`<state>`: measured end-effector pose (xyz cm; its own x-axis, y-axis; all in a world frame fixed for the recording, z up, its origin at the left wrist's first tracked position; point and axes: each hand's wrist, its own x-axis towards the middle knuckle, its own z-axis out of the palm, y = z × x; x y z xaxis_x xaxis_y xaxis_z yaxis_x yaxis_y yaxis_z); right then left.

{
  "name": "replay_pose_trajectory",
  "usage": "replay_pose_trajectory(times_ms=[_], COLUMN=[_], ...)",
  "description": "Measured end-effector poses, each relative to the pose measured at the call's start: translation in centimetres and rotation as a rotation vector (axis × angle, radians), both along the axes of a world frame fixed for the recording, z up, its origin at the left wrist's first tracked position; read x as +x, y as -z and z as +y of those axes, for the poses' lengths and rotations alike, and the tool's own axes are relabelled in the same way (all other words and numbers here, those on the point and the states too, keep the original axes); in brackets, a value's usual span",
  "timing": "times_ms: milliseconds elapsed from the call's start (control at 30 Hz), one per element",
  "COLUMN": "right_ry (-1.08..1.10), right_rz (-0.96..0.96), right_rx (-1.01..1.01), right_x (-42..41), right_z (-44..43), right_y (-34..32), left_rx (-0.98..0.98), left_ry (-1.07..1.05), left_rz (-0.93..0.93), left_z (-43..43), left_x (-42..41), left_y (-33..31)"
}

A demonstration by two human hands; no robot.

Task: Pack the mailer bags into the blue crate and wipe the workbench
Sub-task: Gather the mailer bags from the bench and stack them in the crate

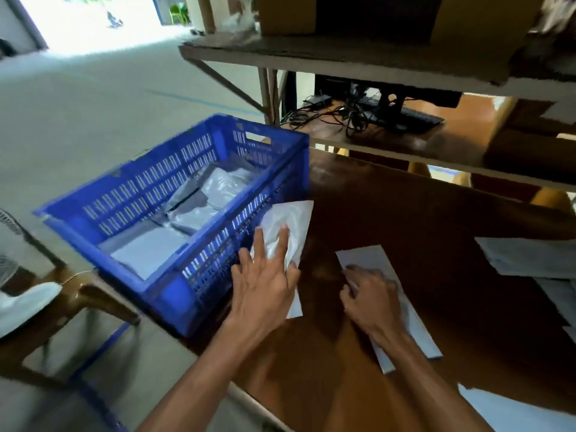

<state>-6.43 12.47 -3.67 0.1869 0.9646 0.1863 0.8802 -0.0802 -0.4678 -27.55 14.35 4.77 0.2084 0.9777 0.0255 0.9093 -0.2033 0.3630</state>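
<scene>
Pinching a bag (pixel 290 226) in your left hand (pixel 265 282) at the bench's (pixel 420 219) left edge, against the crate (pixel 187 300) wall, you look ready to drop it in, while your right hand (pixel 374 300) grips a second bag (pixel 364 255), likely queued next.

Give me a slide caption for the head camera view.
Left hand holds a mailer bag beside the blue crate while the right hand rests on another bag on the workbench.

Small packing or warehouse workroom: concrete floor (pixel 78 104) up to an open doorway (pixel 93 20), wooden workbench (pixel 420 229), shelf (pixel 343 54) of cardboard boxes (pixel 286 14), cables (pixel 343 116), keyboard (pixel 417 118), blue crate (pixel 140 188) of mailer bags (pixel 218 188).
</scene>
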Motion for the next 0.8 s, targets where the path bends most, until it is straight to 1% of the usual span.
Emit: replay_pose_trajectory(times_ms=[67, 133, 167, 233, 300, 367, 400, 533, 600, 633, 733, 800], right_ry=[-0.003, 0.035, 0.071, 0.149, 0.183, 0.152, 0.146, 0.152, 0.115, 0.093, 0.016, -0.05], right_rz=[-0.149, -0.3, -0.319, -0.259, -0.239, -0.289, -0.274, -0.038, -0.026, -0.025, -0.001, 0.04], right_rx=[-0.046, -0.169, -0.247, -0.363, -0.395, -0.341, -0.311, -0.213, -0.14, -0.065, 0.25, 0.42], right_x=[-0.1, 0.3, 0.6, 1.1, 1.0, 0.7, 0.8, 1.0, 0.7, 0.4, -1.2, -3.2], right_z=[1.1, 2.1, 2.4, 2.4, 1.5, 0.8, 0.9, 2.2, 2.6, 2.9, 5.2, 7.2], right_y=[0.7, 1.2, 1.5, 2.1, 2.5, 2.3, 2.1, 1.9, 1.7, 1.0, -3.8, -8.5], left_rx=[-0.065, -0.075, -0.08, -0.098, -0.125, -0.145, -0.144, -0.07, -0.063, -0.031, 0.243, 0.422], left_ry=[-0.009, -0.003, 0.002, 0.007, -0.003, -0.001, 0.009, 0.056, 0.073, 0.085, 0.085, 0.032], left_rz=[-0.017, 0.023, 0.039, 0.041, 0.011, -0.013, -0.021, 0.023, 0.031, 0.031, -0.014, -0.044], left_z=[0.6, 0.9, 1.0, 1.2, 1.3, 1.4, 1.4, 1.6, 1.6, 1.5, 1.5, 2.3], left_x=[-1.5, -2.2, -2.3, -2.2, -2.0, -1.7, -1.5, -0.9, -0.6, -0.4, -0.7, -1.7], left_y=[1.2, 2.5, 2.9, 3.4, 3.7, 4.2, 4.4, 4.6, 3.6, 2.8, -1.6, -5.3])
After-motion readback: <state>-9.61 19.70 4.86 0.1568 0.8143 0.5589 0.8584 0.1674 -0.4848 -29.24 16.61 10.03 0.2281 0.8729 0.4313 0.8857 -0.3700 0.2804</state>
